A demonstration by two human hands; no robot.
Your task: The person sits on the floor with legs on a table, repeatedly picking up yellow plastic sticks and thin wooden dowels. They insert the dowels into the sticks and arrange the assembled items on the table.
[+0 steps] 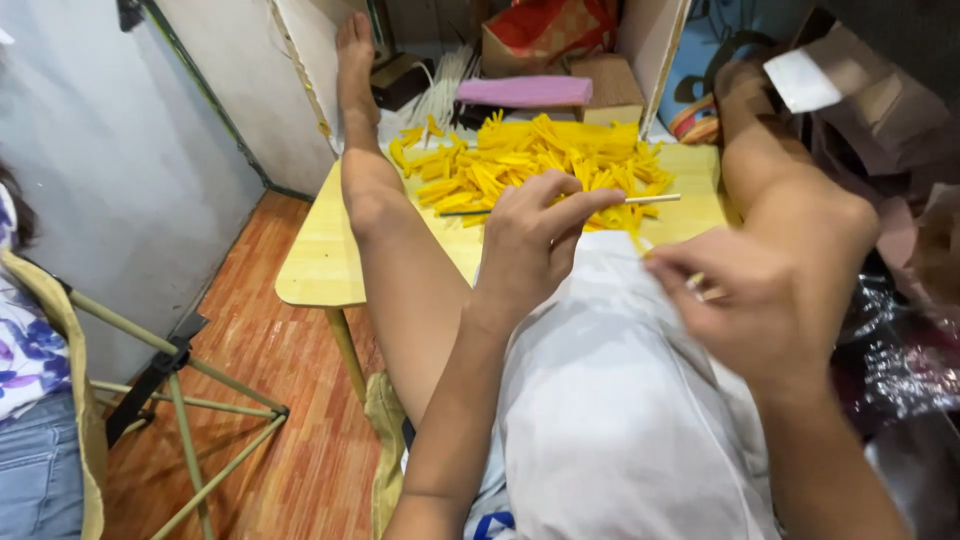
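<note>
Holding: the left hand pinches a thin pale wooden stick between thumb and fingertips, the stick lying level and pointing right over the table.
Left hand: fingers curled in around the near end of the stick, wrist rising from the lap.
Right hand: the right hand is closed in a pinch on a small scrap of yellow material, of which only a sliver peeps out between the fingers.
Stick's place: above the near edge of the yellow heap, just left of the right hand and a little farther off.
Yellow heap: a loose pile of narrow yellow petal-like strips spread over the far half of the table.
Table: a low light wooden table with rounded corners, standing on a reddish plank floor.
Legs: the person's bare left leg lies across the table, its foot at the far edge; the right knee is raised on the right.
Lap: a white cloth garment covers the lap beneath both hands.
Far side: a pink foam block rests on a brown cardboard box, beyond the heap.
Left edge: another person in a flowered top and jeans sits on a folding chair with green metal legs.
</note>
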